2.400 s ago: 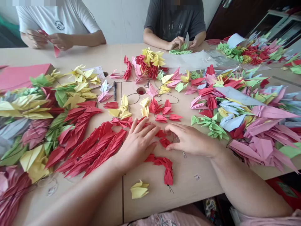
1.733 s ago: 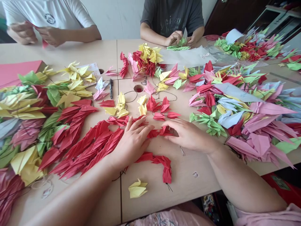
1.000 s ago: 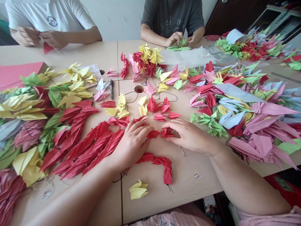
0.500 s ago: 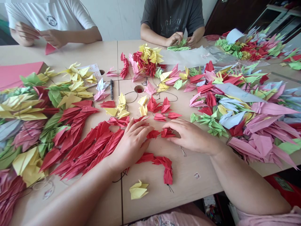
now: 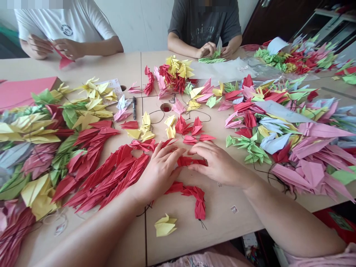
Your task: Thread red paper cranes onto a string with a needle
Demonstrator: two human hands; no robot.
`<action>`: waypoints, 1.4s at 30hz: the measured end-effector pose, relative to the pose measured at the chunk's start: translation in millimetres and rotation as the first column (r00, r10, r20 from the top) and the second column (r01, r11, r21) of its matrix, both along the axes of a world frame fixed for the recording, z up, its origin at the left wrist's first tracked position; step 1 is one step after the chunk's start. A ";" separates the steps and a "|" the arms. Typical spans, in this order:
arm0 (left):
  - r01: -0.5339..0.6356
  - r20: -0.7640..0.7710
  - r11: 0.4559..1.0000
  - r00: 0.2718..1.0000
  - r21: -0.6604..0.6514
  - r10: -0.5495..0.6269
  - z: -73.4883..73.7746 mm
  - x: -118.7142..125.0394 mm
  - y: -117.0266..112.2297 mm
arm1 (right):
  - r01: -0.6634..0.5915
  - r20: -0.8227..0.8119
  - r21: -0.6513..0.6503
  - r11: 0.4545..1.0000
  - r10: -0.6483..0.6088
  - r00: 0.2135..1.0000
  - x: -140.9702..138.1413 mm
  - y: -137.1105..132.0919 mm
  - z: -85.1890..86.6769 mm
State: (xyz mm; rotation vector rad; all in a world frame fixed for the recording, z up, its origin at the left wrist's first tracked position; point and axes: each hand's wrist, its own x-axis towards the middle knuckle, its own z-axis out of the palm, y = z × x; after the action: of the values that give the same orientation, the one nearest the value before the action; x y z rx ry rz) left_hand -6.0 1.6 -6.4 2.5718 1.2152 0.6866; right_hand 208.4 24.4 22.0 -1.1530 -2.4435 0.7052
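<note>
In the head view, between the two hands: a short row of red folded paper (image 5: 191, 161), flat on the worktop (image 5: 219, 218), with one end close under the left hand (image 5: 159, 170) and the other just inside the right hand (image 5: 218, 162). Left hand palm down, fingers slightly spread and loosely bent over the row, thumb tucked low; no telling from here between a pinch and a mere steadying touch. Right hand curved sideways, thumb and fingers parted with red paper in the gap; a firm hold impossible to confirm. Nearer the body than both hands, a second red strand (image 5: 191, 191), bent downward and ending in black thread tails (image 5: 203, 224), with a yellow folded piece (image 5: 165, 226) below. To the left of the left hand, a thick red bundle (image 5: 116, 174); to the right of the right hand, a mixed-colour pile (image 5: 311, 144). By judgement, very light, crisp along the creases yet easily dented between them, dry rather than slippery, and quick to skid on the worktop at a careless brush. Probably limp as a row, liable to sag or twist if lifted from one end only. Best taken with fingertips across the thick layered folds, one hand near each end, with gentle pressure; best kept off the thin points, easily bent or torn.
</note>
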 end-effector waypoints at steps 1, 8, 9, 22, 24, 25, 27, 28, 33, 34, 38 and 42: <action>0.003 0.004 1.000 1.000 0.002 -0.003 -0.3 0.3 -0.1 | 0.002 -0.016 0.003 1.000 -0.002 1.000 -2.2 -0.3 -1.0; -0.014 0.056 1.000 0.998 -0.005 0.014 8.1 -6.2 1.9 | 0.064 -0.046 -0.007 0.998 -0.064 0.997 -4.1 2.1 -3.0; -0.018 0.073 1.000 0.997 -0.007 0.019 10.6 -7.7 2.6 | 0.068 -0.060 -0.017 0.998 -0.069 0.996 -4.1 2.2 -2.6; -0.169 -0.088 0.977 0.979 0.127 0.181 2.0 -15.5 13.4 | 0.065 -0.143 0.078 0.995 -0.053 0.988 -7.6 2.4 -15.5; -0.185 -0.121 0.974 0.972 0.132 0.201 2.0 -15.8 13.2 | 0.060 -0.152 0.088 0.994 -0.047 0.987 -7.9 2.6 -15.5; -0.189 -0.136 0.973 0.969 0.130 0.206 2.3 -15.9 13.1 | 0.057 -0.154 0.090 0.994 -0.043 0.987 -8.0 2.6 -15.3; -0.193 -0.161 0.974 0.964 0.119 0.211 2.9 -16.0 12.7 | 0.056 -0.157 0.095 0.994 -0.041 0.987 -8.4 2.4 -14.6; -0.195 -0.170 0.974 0.962 0.112 0.212 3.3 -16.0 12.5 | 0.056 -0.159 0.095 0.994 -0.041 0.986 -8.5 2.3 -14.3; -0.190 -0.184 0.979 0.962 0.077 0.202 4.2 -16.3 12.4 | 0.058 -0.166 0.083 0.995 -0.044 0.985 -8.6 1.6 -14.4; -0.188 -0.181 0.979 0.963 0.075 0.198 4.2 -16.2 12.6 | 0.057 -0.167 0.081 0.995 -0.042 0.985 -8.6 1.6 -14.7; -0.177 -0.168 0.982 0.968 0.071 0.186 4.2 -15.6 12.7 | 0.051 -0.165 0.064 0.997 -0.040 0.985 -8.1 1.8 -15.4; -0.187 -0.168 0.980 0.966 0.064 0.195 5.5 -15.1 11.6 | 0.072 -0.150 0.047 0.996 -0.064 0.987 -6.2 1.7 -12.5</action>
State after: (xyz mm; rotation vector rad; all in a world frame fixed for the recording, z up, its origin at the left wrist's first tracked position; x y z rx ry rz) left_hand -21.1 13.1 -0.9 2.6230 1.5358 0.5412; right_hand 202.2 26.1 9.4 -1.1171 -2.2752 0.6769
